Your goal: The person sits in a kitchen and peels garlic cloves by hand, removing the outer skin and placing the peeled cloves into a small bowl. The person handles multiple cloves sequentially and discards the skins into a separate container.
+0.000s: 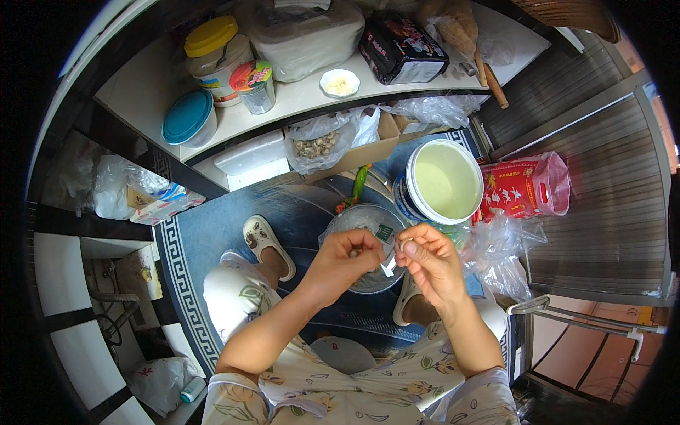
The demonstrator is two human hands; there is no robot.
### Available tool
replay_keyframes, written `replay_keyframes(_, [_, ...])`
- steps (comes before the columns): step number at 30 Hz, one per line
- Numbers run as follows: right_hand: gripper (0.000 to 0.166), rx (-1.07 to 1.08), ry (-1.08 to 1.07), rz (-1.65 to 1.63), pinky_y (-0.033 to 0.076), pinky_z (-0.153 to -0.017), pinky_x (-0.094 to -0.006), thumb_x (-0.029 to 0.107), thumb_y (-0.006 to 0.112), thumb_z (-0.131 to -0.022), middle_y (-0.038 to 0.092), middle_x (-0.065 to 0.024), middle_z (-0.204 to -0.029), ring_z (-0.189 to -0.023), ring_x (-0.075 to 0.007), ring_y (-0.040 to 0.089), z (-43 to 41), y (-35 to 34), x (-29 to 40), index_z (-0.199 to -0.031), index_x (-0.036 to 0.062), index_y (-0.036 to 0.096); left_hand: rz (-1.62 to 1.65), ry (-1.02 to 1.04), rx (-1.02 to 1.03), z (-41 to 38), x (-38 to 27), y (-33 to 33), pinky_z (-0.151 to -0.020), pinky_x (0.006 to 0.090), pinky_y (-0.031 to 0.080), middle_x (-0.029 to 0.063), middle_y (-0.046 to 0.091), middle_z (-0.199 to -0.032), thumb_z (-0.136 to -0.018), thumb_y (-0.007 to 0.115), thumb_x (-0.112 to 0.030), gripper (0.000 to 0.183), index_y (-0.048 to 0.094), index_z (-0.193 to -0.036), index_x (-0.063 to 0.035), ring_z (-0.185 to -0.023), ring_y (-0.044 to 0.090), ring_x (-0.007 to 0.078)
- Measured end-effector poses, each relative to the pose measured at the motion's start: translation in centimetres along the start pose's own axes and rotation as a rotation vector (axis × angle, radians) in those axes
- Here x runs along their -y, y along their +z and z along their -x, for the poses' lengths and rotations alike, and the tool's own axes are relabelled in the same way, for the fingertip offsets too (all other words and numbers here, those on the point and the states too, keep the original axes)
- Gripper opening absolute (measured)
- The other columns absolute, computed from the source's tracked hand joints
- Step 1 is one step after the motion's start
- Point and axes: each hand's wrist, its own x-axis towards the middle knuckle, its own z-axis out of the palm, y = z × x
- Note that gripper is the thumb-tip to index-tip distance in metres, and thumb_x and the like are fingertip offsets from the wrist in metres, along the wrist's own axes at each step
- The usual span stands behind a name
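My right hand pinches a small pale piece, which looks like a garlic clove, between thumb and fingers. Close by on the left, my left hand has its fingers curled round a small brownish thing, mostly hidden. A thin white strip shows between the hands; what it is I cannot tell. Both hands are above a round bin lined with clear plastic, with scraps and a green-printed wrapper inside. On the shelf, a small white dish holds pale pieces like peeled garlic cloves.
Right of the bin stands a white bucket, beside a red printed bag and crumpled clear plastic. A carton and a bag of small brownish pieces sit under the shelf. A green-and-orange object lies behind the bin.
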Motion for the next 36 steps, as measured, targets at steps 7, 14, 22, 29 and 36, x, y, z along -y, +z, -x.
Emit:
replay_keyframes(7, [0.011, -0.051, 0.032, -0.043, 0.05, -0.063, -0.0237, 0.005, 0.061, -0.085, 0.062, -0.0069, -0.083, -0.071, -0.0121, 0.06, -0.1, 0.2, 0.1, -0.094, -0.0005, 0.059, -0.335, 0.313, -0.141, -0.1, 0.8, 0.5, -0.048, 0.0191, 0.028, -0.0044, 0.047, -0.062, -0.079, 0.064, -0.008, 0.007, 0.063, -0.08, -0.0004, -0.055, 0.037, 0.0013])
replay_keyframes(14, [0.008, -0.05, 0.026, -0.008, 0.05, -0.061, -0.0229, 0.006, 0.061, -0.086, 0.063, -0.0073, -0.082, -0.069, -0.0118, 0.06, 0.1, 0.4, -0.1, -0.09, 0.0002, 0.059, -0.451, 0.46, -0.234, 0.1, 0.3, 1.4, -0.046, 0.0229, 0.027, -0.0012, 0.042, -0.059, -0.074, 0.069, -0.006, 0.01, 0.067, -0.084, -0.0017, -0.052, 0.035, 0.0049])
replay_keyframes(22, [0.007, -0.064, -0.031, 0.076, 0.048, -0.061, -0.0227, 0.007, 0.061, -0.086, 0.063, -0.0074, -0.08, -0.068, -0.0112, 0.059, 0.3, 0.8, -0.4, -0.087, 0.0004, 0.058, -0.45, 0.446, -0.202, 0.3, 0.7, 1.2, -0.049, 0.0184, 0.026, -0.0031, 0.042, -0.066, -0.078, 0.069, -0.004, 0.012, 0.067, -0.088, 0.0, -0.057, 0.034, 0.0019])
replay_keyframes(29, [0.007, -0.084, -0.074, 0.122, 0.049, -0.06, -0.0231, 0.006, 0.061, -0.086, 0.063, -0.008, -0.079, -0.068, -0.0111, 0.059, 0.5, 0.9, -0.8, -0.086, 0.0002, 0.058, -0.429, 0.44, -0.205, 0.3, 0.7, 1.3, -0.048, 0.0183, 0.026, -0.003, 0.043, -0.066, -0.078, 0.068, -0.004, 0.009, 0.067, -0.086, 0.0017, -0.056, 0.034, 0.0015])
replay_keyframes(36, [0.007, -0.091, -0.109, 0.142, 0.049, -0.061, -0.0233, 0.006, 0.061, -0.086, 0.063, -0.0083, -0.078, -0.068, -0.0111, 0.059, 0.5, 1.2, -0.8, -0.086, -0.0003, 0.057, -0.384, 0.422, -0.216, 0.4, 0.7, 1.4, -0.048, 0.0174, 0.026, -0.0034, 0.043, -0.066, -0.079, 0.066, -0.003, 0.008, 0.067, -0.086, 0.0022, -0.055, 0.033, 0.0005])
